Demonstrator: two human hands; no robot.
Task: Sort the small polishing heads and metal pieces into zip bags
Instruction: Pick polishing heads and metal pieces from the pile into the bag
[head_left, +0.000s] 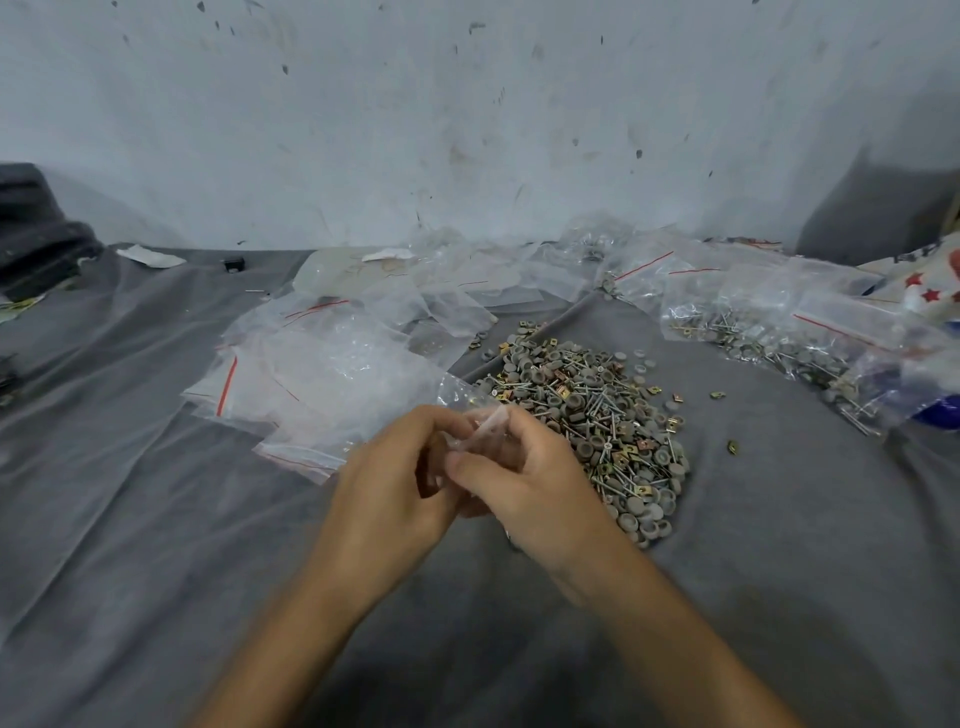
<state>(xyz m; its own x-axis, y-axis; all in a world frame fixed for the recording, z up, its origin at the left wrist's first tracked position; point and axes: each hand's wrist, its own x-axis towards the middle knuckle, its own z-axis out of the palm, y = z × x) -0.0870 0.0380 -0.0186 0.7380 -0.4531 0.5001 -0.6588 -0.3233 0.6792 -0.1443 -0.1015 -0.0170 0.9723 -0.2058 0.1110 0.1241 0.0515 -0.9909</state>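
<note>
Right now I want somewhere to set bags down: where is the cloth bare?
Bare cloth lies front left, below the empty bags. Another patch lies right of the pile, below the filled bags. The back is crowded with bags.

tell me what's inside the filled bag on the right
Through the filled bag: grey polishing heads, thin metal pins. Its right end lies under other bags, so what is there is hidden.

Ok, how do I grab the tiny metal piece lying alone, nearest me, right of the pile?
Pinch the metal piece across its sides with two fingertips, straight down from above: it lies on the grey cloth, apart from the pile.
</note>
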